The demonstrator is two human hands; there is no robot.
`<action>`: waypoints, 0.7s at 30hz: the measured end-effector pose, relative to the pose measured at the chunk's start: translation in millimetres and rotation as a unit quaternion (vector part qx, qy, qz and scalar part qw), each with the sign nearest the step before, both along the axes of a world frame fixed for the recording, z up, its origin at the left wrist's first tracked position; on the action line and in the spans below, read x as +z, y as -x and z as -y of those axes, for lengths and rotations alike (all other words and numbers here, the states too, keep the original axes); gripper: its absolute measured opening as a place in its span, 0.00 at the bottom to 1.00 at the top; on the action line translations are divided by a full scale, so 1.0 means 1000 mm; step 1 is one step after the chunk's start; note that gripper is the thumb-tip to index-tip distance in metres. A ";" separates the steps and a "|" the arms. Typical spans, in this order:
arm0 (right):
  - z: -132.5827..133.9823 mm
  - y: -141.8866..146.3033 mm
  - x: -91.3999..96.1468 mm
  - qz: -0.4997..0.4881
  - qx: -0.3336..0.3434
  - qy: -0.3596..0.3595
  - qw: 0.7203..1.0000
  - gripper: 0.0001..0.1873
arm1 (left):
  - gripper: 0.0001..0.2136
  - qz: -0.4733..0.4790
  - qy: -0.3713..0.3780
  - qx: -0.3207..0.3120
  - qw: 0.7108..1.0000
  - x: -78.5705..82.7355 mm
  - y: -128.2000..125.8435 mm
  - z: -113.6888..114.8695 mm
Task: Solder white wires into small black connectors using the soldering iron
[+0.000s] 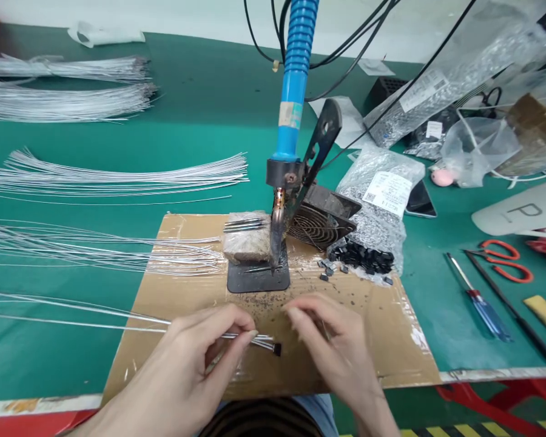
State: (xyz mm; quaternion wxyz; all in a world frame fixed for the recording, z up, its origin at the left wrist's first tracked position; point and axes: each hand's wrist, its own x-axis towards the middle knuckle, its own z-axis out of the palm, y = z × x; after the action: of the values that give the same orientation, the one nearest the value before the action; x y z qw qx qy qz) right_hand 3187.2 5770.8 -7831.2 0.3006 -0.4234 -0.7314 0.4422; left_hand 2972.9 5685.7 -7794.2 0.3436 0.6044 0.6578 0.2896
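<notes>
My left hand (212, 352) pinches a few thin silvery-white wires (145, 317) between thumb and fingers, low over a cardboard sheet (139, 346). Past the fingertips the wire ends stick out to the right, and at least one carries a small black connector (277, 349). To the right, apart from those ends, my right hand (330, 340) has thumb and index finger drawn together; whatever is between them cannot be made out. Beyond both hands, a hot-air nozzle (278, 224) under a blue handle (295, 73) points down at a dark metal plate (259, 280).
Wire bundles (118, 176) lie along the left. A wrapped block (246, 240) and a round-grilled fan (316, 224) flank the nozzle. Loose black connectors (366, 258) spill from a plastic bag (382, 182). A screwdriver (486, 312) and orange-handled scissors (505, 261) lie right.
</notes>
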 end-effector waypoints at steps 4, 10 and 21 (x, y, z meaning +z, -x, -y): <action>-0.028 -0.026 -0.013 0.088 -0.139 -0.100 0.981 0.07 | 0.07 0.014 0.057 -0.006 0.998 -0.005 0.002 0.002; -0.045 -0.035 -0.028 0.168 -0.112 -0.135 0.970 0.06 | 0.08 0.014 0.086 0.005 0.996 -0.007 0.002 0.002; 0.002 -0.020 -0.008 -0.026 -0.103 0.035 0.994 0.29 | 0.11 0.042 0.073 0.025 0.996 -0.001 -0.003 -0.006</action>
State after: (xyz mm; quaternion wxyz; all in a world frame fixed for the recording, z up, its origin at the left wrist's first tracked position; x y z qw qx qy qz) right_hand 3207.4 5768.3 -7839.1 0.3486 -0.4949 -0.6598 0.4453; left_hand 2975.8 5692.1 -7795.7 0.4068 0.5487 0.6769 0.2742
